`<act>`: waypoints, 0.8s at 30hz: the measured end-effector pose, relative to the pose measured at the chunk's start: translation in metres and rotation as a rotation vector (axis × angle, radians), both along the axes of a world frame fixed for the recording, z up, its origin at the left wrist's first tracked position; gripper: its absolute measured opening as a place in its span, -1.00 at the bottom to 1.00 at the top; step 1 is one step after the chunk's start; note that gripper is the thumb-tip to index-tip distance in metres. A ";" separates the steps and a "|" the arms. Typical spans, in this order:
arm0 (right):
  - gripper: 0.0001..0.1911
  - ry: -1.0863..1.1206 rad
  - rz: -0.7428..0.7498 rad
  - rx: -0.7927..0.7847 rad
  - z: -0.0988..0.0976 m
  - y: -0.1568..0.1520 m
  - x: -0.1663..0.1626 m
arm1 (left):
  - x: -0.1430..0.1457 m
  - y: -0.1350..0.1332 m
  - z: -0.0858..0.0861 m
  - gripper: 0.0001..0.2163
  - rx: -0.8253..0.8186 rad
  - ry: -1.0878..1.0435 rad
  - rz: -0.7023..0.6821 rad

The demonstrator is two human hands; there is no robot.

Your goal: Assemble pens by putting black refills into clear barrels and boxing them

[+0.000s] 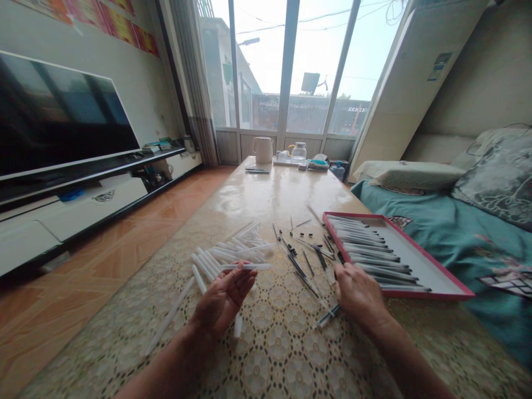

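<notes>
My left hand (224, 296) is palm up over the lace table cover, with its fingertips pinched on a white pen tube (247, 266) that points right. A heap of several white tubes (233, 252) lies just beyond it. My right hand (357, 293) rests knuckles up on the table, fingers curled down on loose pen parts; a thin refill (328, 317) sticks out beneath it. Dark refills and small caps (305, 260) are scattered between the hands. A red-rimmed white tray (419, 269) of assembled pens lies right of my right hand.
The long table (266, 188) carries a white jug (262, 149), a glass pot (298, 151) and small items at its far end. A television (58, 119) on a low cabinet stands left. A teal-covered sofa (457, 233) with cushions borders the right side.
</notes>
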State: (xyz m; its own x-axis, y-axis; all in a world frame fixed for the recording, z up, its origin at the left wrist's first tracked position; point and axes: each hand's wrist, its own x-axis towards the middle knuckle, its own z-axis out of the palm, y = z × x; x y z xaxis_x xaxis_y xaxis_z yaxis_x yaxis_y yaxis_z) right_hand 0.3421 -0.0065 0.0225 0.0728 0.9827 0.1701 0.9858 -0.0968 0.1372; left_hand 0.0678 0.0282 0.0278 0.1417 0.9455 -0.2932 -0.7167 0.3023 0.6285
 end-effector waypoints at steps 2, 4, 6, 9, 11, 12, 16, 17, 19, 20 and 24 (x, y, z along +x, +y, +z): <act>-0.82 -0.015 0.020 0.034 -0.004 0.000 0.002 | 0.001 -0.001 0.000 -0.91 0.006 0.012 -0.013; -0.83 -0.009 0.034 0.062 -0.007 0.000 0.003 | 0.002 -0.002 0.001 -0.92 0.001 0.023 -0.019; -0.85 0.051 0.061 0.105 -0.005 0.002 0.001 | 0.002 -0.002 0.000 -0.93 -0.006 0.038 -0.031; -0.89 0.329 0.171 0.205 0.003 0.004 -0.010 | 0.004 -0.003 0.000 -0.95 -0.004 0.075 -0.056; -0.91 0.609 0.262 0.241 0.009 0.004 -0.023 | 0.005 -0.003 -0.001 -0.95 0.007 0.097 -0.071; -0.92 0.744 0.306 0.241 0.011 0.003 -0.030 | 0.005 -0.004 -0.001 -0.95 0.011 0.106 -0.077; -0.91 1.126 0.432 0.189 0.008 -0.003 -0.055 | 0.006 -0.005 -0.002 -0.92 0.035 0.121 -0.109; -0.90 1.197 0.449 0.180 0.006 -0.004 -0.060 | 0.006 -0.005 -0.003 -0.90 0.045 0.121 -0.117; -0.89 1.310 0.463 0.161 0.001 -0.006 -0.067 | 0.006 -0.005 -0.005 -0.88 0.067 0.117 -0.132; -0.89 1.345 0.465 0.157 -0.002 -0.006 -0.070 | 0.006 -0.005 -0.006 -0.88 0.075 0.116 -0.139; -0.91 1.358 0.458 0.165 -0.005 -0.006 -0.076 | 0.007 -0.006 -0.008 -0.87 0.090 0.117 -0.155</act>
